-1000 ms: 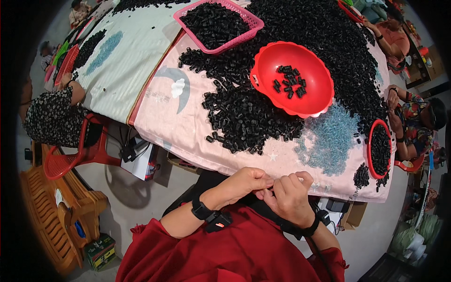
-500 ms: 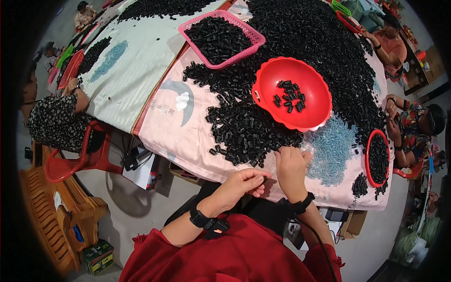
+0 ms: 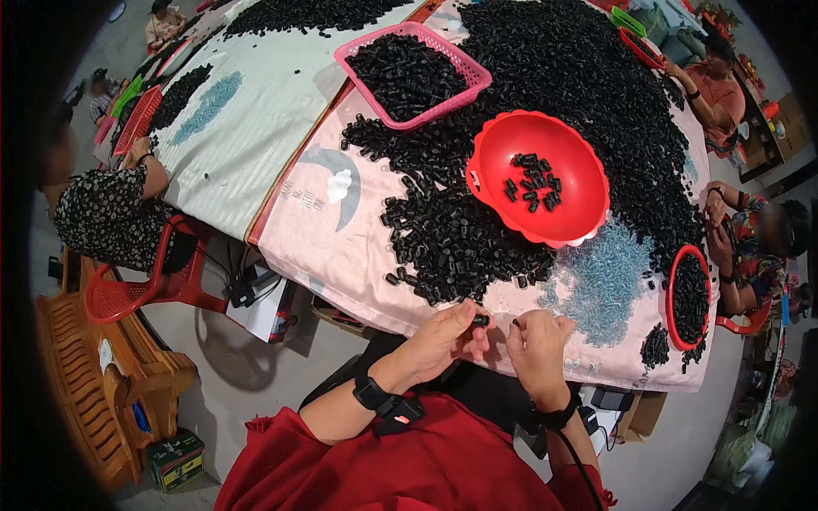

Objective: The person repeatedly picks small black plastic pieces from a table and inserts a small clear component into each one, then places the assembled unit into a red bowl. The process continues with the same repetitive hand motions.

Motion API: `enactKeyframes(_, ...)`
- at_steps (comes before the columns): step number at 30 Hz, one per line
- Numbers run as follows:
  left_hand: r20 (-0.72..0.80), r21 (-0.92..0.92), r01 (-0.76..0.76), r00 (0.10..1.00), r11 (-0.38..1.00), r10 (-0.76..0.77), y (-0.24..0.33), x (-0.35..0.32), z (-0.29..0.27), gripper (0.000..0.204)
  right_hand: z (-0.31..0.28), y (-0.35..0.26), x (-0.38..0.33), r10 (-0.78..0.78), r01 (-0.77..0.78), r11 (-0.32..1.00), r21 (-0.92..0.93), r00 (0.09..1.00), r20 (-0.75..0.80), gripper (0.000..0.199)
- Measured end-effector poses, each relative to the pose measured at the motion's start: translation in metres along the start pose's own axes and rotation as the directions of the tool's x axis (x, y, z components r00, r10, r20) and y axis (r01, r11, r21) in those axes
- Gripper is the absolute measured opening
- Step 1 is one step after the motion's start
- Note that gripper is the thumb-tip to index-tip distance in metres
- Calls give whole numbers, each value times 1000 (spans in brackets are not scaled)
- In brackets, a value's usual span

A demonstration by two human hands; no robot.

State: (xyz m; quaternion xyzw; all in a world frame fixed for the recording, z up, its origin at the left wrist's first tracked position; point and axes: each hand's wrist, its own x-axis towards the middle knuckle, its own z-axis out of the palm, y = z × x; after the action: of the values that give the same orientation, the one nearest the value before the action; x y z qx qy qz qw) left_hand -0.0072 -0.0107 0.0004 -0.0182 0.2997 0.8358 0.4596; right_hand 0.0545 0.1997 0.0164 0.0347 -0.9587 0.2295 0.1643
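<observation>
Between the thumb and fingers of my left hand [image 3: 450,336] is a small black cylindrical plastic part [image 3: 481,321], held at the table's front edge. Just to its right, my right hand [image 3: 539,342] is closed in a pinch, with a tiny dark piece [image 3: 516,324] showing at the fingertips; its kind is too small to make out. A loose heap of black plastic parts [image 3: 460,247] lies beyond both hands. Small clear bluish pieces [image 3: 601,281] are spread beyond my right hand. The red scalloped bowl [image 3: 582,175] holds several black parts.
A pink basket [image 3: 415,121] full of black parts stands at the back left. On the right is a red oval basket [image 3: 671,300], also filled. Co-workers sit along both sides, near a red plastic chair [image 3: 128,298]. The pink cloth [image 3: 315,247] covers this table.
My right hand has drawn back from the edge of the black heap toward me. My left hand has turned so that the black part shows more. The view has shifted slightly.
</observation>
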Motion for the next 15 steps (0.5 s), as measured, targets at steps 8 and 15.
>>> enactKeyframes(8,-15,-26,-12,1000,1000,11,14,0,14,47,-11,-5,-8,16,-19,999,43,998,62,18)
enactKeyframes(15,42,-22,-37,998,999,38,32,9,8,54,-17,-5,-12,82,-89,986,143,995,55,20)
